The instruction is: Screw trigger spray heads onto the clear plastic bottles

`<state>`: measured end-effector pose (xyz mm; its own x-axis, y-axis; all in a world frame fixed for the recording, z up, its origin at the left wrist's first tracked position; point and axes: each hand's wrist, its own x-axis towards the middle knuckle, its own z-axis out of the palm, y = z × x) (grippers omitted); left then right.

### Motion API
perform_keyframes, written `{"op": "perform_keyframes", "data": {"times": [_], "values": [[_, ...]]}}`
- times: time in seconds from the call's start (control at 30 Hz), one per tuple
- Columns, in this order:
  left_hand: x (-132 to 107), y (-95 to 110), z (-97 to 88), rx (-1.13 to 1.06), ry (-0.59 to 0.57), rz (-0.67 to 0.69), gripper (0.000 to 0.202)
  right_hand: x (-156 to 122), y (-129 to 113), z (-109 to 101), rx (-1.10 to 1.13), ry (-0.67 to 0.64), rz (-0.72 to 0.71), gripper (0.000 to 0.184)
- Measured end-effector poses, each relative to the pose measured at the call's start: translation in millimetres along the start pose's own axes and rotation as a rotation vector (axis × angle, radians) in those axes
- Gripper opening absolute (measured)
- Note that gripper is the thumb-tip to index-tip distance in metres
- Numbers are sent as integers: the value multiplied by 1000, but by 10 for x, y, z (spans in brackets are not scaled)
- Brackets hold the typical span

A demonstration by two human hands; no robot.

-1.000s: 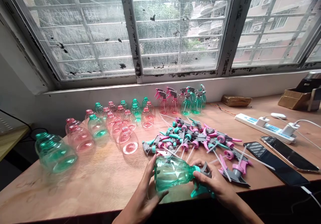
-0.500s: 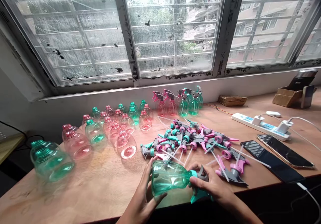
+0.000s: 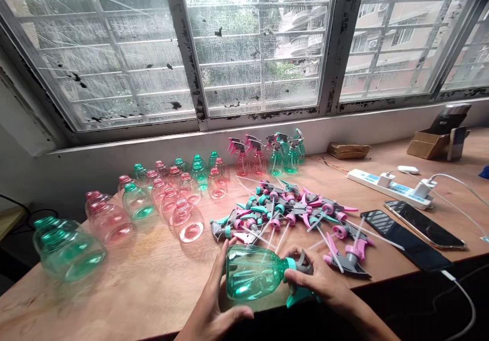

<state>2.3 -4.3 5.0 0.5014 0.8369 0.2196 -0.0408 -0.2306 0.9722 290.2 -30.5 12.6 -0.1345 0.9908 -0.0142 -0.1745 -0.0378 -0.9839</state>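
Observation:
I hold a clear green spray bottle [image 3: 252,273] on its side over the table's near edge. My left hand [image 3: 214,300] wraps round the bottle's base end. My right hand [image 3: 321,282] grips the grey and teal trigger sprayer head [image 3: 301,274] seated at the bottle's neck. Just beyond lies a heap of loose pink, teal and grey trigger heads [image 3: 290,213] with white dip tubes.
Several empty pink and green bottles [image 3: 168,198] stand at the left of the wooden table [image 3: 133,280]. Finished spray bottles [image 3: 267,155] line the wall by the window. At the right lie a power strip [image 3: 397,190], two phones [image 3: 416,234] and a cardboard box [image 3: 431,145].
Both hands have kept their hold on the bottle and sprayer head. The view has shifted slightly, and the bottle has tipped a little, its base turned more toward me.

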Motion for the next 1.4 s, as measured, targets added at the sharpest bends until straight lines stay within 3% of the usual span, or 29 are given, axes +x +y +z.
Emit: {"op": "perform_keyframes", "data": {"times": [0.2,0.47,0.8,0.97,1.1,1.27,1.4], "values": [[2,143,37,89,-6,37,95,2,-10,-5,46,-2,19,52],[-2,-32,-4,127,-6,18,96,-11,-57,-22,23,31,39,52],[33,85,106,134,43,30,93,-19,-15,-52,18,29,7,48],[37,32,103,110,53,39,84,-21,1,-69,15,13,-6,46],[33,-26,84,78,46,27,91,-23,-21,-55,21,11,16,48],[14,-4,49,48,24,-14,119,-33,-44,-20,37,4,15,48],[12,19,39,78,13,8,109,-33,-39,-19,37,18,23,48]]}}
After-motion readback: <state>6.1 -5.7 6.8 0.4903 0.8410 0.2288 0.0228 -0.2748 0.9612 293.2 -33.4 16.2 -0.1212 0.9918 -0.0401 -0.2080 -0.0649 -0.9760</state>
